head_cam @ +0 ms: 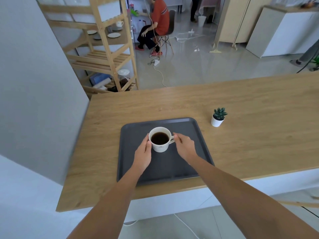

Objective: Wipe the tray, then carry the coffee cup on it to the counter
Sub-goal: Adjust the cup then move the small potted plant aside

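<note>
now white cup [160,141] — dark coffee — upright on tray [195,133].

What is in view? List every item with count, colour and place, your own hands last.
Dark grey rectangular tray: one, on the counter near its front edge.
White ceramic coffee cup: one, dark coffee inside, on the tray, handle pointing right.
Light wooden counter: one, across the middle.
Small green succulent in white pot: one, on the counter right of the tray.
Pale wooden shelf rack: one, far left, holding plates and a mug.
Seated person in orange top: one, background.
Left hand: against the cup's left side.
Right hand: by the handle; grip unclear.
</note>
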